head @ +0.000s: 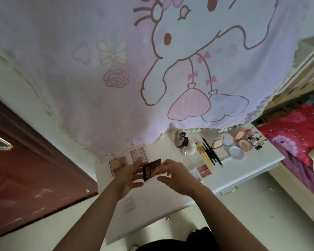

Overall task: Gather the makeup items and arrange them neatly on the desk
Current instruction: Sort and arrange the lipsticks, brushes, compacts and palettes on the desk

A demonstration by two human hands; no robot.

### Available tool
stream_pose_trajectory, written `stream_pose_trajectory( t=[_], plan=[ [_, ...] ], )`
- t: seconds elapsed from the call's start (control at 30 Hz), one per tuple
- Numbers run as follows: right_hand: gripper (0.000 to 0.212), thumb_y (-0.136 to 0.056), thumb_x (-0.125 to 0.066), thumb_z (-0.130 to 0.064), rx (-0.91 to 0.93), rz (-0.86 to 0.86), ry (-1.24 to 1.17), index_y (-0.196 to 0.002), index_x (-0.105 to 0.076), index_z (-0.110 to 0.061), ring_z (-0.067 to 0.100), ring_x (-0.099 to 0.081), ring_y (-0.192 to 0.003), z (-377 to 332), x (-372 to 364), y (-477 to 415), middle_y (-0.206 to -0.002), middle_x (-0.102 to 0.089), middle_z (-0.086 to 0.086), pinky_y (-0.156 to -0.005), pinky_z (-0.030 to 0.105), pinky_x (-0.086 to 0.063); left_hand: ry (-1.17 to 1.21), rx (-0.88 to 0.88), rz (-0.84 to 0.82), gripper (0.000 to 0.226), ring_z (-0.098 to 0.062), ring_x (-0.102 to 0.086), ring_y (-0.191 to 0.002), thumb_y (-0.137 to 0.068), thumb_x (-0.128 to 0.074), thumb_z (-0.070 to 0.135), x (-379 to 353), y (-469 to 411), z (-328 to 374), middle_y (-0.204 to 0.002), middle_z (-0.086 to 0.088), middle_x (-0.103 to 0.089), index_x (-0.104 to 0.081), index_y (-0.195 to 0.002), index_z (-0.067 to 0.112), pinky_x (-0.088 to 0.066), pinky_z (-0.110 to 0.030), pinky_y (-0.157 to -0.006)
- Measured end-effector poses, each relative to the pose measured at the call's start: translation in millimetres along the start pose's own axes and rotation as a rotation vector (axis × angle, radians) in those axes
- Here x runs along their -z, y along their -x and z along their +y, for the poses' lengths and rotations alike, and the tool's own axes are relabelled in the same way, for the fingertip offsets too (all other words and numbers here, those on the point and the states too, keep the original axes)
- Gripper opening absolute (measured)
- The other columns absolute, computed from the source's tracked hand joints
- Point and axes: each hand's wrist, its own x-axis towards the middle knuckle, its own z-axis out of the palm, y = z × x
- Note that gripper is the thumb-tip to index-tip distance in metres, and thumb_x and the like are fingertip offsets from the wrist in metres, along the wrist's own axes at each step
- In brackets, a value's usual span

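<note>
While both hands hold the dark eyeshadow palette (151,169) above the desk (239,175), left hand (130,178) fingers apparently clamped on its edge and right hand (172,173) likewise, lower it flat beside the beige palette (118,165), edges parallel.

bare forearms, no sleeves

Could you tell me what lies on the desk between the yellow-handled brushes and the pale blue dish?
In the head view, black pencils and brushes lie beside the yellow-handled brushes, then an open powder compact, before the pale blue dish.
</note>
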Motion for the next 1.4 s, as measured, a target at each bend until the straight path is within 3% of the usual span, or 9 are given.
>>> stream_pose_trajectory(
  t=[0.07,0.23,0.47,0.63,0.73,0.97,1.13,1.27,1.4],
  plan=[
    [0.029,-0.088,-0.073,-0.019,-0.026,0.005,0.005,-0.104,-0.074,-0.043,-0.003,-0.054,-0.086,-3,-10,2,-0.104,-0.060,-0.013,-0.078,0.008,-0.042,-0.060,-0.010,-0.019,0.035,-0.018,-0.065,-0.085,-0.085,-0.069,0.046,7,0,-2,-0.100,-0.004,-0.074,-0.073,-0.106,0.018,-0.045,-0.032,-0.071],
    [0.022,-0.088,-0.073,-0.022,-0.106,-0.027,0.068,-0.104,-0.075,-0.038,0.000,-0.051,-0.094,1,-22,9,-0.107,-0.057,-0.013,-0.086,0.017,-0.042,-0.127,0.000,0.056,0.020,-0.017,-0.066,-0.079,-0.095,-0.063,0.024,16,-15,-20,-0.100,-0.011,-0.072,-0.071,-0.109,0.013,-0.046,-0.028,-0.067],
    [0.017,-0.087,-0.071,-0.011,-0.245,0.228,0.089,-0.090,-0.073,-0.027,-0.001,-0.051,-0.101,47,-9,12,-0.114,-0.053,-0.015,-0.086,0.015,-0.046,0.080,0.096,0.089,0.038,-0.027,-0.070,-0.081,-0.095,-0.055,-0.002,7,-38,-48,-0.098,-0.018,-0.071,-0.050,-0.130,0.011,-0.057,-0.030,-0.066],
    [0.040,-0.094,-0.052,-0.001,-0.452,0.298,-0.258,-0.118,-0.066,-0.029,0.011,-0.065,-0.104,78,-11,6,-0.124,-0.063,-0.004,-0.095,0.037,-0.054,0.259,0.161,0.033,0.052,-0.036,-0.069,-0.089,-0.089,-0.050,-0.014,-15,-48,-59,-0.106,-0.025,-0.069,-0.048,-0.135,0.010,-0.060,-0.035,-0.070],
    [0.045,-0.098,-0.049,-0.007,-0.610,0.323,-0.702,-0.136,-0.047,-0.030,0.020,-0.066,-0.103,81,-15,8,-0.123,-0.060,0.003,-0.080,0.032,-0.058,0.319,0.163,0.099,0.055,-0.039,-0.069,-0.091,-0.087,-0.052,-0.018,-28,-53,-74,-0.109,-0.029,-0.067,-0.048,-0.135,0.008,-0.060,-0.036,-0.069],
    [0.036,-0.094,-0.065,-0.028,-0.742,0.167,-0.797,-0.127,-0.057,-0.016,0.018,-0.071,-0.093,111,-56,15,-0.111,-0.068,0.007,-0.075,0.030,-0.060,0.252,0.161,0.263,0.047,-0.034,-0.069,-0.088,-0.086,-0.062,-0.013,-48,-58,-116,-0.112,-0.029,-0.065,-0.046,-0.123,0.011,-0.061,-0.037,-0.072],
    [0.024,-0.093,-0.063,-0.015,-0.745,0.161,-0.644,-0.117,-0.067,-0.015,0.019,-0.068,-0.091,127,-63,3,-0.107,-0.070,0.008,-0.076,0.030,-0.060,0.013,0.189,0.381,0.012,-0.024,-0.065,-0.087,-0.091,-0.063,-0.001,-50,-61,-135,-0.108,-0.022,-0.066,-0.061,-0.101,0.005,-0.054,-0.029,-0.068],
    [0.038,-0.091,-0.059,-0.006,-0.710,0.112,-0.514,-0.128,-0.062,-0.008,0.024,-0.064,-0.108,135,-70,-10,-0.115,-0.067,0.008,-0.099,0.044,-0.052,-0.149,0.180,0.460,0.026,-0.017,-0.060,-0.080,-0.086,-0.071,0.007,-55,-67,-141,-0.097,-0.007,-0.066,-0.059,-0.109,0.014,-0.045,-0.025,-0.060],
    [0.030,-0.088,-0.049,0.012,-0.707,0.110,-0.545,-0.110,-0.067,0.001,0.025,-0.066,-0.093,129,-66,-3,-0.099,-0.069,0.017,-0.090,0.034,-0.055,-0.218,0.176,0.523,0.026,-0.016,-0.062,-0.074,-0.082,-0.074,0.011,-64,-76,-148,-0.095,-0.008,-0.071,-0.064,-0.106,0.015,-0.053,-0.031,-0.064]
  ],
)
